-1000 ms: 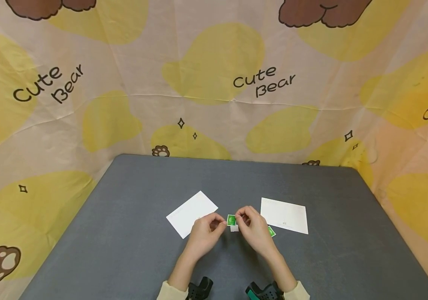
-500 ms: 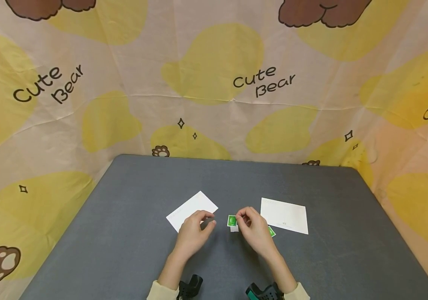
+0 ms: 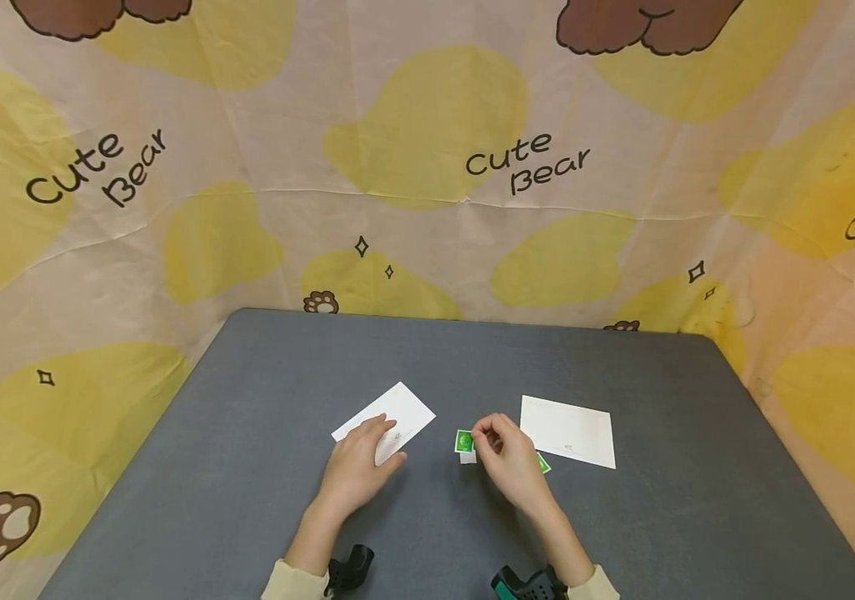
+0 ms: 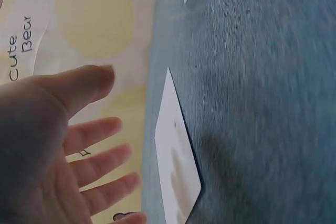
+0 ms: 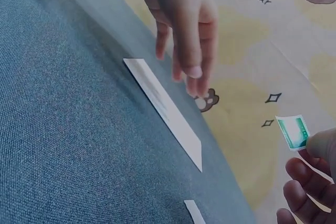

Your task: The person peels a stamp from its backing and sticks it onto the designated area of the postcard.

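My right hand (image 3: 506, 458) pinches a small green stamp (image 3: 463, 442) with a white border by its edge, between thumb and fingertip. Held up off the table, the stamp (image 5: 294, 132) shows bright in the right wrist view. My left hand (image 3: 356, 471) holds nothing; its fingers are spread and relaxed over the left white envelope-like paper (image 3: 408, 412). In the left wrist view the fingers (image 4: 105, 169) hover above that paper, apart from it. Below the held stamp lies a small white slip (image 3: 468, 457). A second green stamp (image 3: 543, 463) is partly hidden behind the right hand.
Another white envelope-like paper (image 3: 568, 432), with a small printed mark near its lower edge, lies right of the right hand. The grey table (image 3: 660, 517) ends at a patterned cloth backdrop (image 3: 427, 167). Black wrist devices sit at both sleeves.
My left hand has pulled away from the stamp, moved left and down toward the left white paper, and its fingers have opened. The right hand keeps the stamp almost in place.
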`<state>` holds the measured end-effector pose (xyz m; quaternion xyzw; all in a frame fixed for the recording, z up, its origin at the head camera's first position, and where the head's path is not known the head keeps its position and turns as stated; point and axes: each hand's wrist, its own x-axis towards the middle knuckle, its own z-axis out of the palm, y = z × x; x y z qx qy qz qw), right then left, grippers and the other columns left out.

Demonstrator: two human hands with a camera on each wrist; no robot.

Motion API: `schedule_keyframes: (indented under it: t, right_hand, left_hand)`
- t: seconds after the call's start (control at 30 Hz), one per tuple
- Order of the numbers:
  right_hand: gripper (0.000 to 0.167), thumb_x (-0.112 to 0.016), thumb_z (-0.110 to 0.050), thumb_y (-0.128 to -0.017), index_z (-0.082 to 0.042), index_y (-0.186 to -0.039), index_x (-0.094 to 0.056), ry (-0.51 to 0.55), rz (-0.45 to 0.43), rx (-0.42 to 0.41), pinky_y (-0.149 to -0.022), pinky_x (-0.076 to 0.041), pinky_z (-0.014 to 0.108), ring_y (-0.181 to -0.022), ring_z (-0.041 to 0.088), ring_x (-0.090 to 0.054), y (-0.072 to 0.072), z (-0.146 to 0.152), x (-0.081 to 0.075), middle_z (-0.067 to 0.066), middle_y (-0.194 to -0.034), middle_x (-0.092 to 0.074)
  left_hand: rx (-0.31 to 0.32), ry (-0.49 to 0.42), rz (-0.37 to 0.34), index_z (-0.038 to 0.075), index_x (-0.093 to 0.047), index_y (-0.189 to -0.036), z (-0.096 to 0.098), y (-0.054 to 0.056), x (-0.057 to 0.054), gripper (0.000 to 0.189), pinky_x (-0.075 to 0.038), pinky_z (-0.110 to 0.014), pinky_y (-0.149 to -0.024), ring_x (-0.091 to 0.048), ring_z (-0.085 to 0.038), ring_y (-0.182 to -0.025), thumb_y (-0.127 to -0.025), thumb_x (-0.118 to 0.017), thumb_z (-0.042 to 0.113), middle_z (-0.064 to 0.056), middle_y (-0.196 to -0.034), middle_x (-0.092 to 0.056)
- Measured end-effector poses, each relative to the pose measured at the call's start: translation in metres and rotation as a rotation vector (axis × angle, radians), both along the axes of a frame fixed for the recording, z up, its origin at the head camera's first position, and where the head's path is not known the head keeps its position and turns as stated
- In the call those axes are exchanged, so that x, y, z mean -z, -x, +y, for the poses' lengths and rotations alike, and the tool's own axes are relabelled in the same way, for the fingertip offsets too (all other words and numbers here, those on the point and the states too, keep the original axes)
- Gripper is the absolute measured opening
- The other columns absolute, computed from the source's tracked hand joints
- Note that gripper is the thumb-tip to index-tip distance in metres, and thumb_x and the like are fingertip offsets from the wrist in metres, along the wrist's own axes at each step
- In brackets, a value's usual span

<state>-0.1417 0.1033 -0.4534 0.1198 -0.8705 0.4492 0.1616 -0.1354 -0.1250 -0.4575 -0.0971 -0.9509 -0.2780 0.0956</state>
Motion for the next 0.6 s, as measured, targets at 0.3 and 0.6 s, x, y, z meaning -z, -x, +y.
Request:
schedule_keyframes:
  t: [0.3,0.6]
  right_hand:
    - [0.008,-0.063,-0.004,-0.081,-0.012,-0.079,-0.062,0.007,0.002,0.003,-0.059,-0.042,0.019,-0.066,0.004,-0.047,-0.001,0.001,-0.001,-0.01,-0.072,-0.05]
    - [0.01,-0.063,-0.003,-0.082,-0.013,-0.08,-0.062,0.008,0.01,-0.008,-0.059,-0.041,0.018,-0.066,0.003,-0.046,-0.002,0.003,-0.002,-0.01,-0.072,-0.05]
  left_hand:
    - [0.017,0.086,-0.017,0.006,-0.053,-0.127,-0.018,-0.002,0.003,0.061,-0.035,-0.056,-0.094,-0.044,-0.039,-0.124,-0.075,-0.072,0.031,-0.017,-0.136,-0.047]
    - [-0.02,0.174,-0.095,0.003,-0.045,-0.134,-0.033,0.004,0.008,0.075,-0.031,-0.061,-0.097,-0.037,-0.04,-0.129,-0.075,-0.072,0.039,-0.019,-0.141,-0.04]
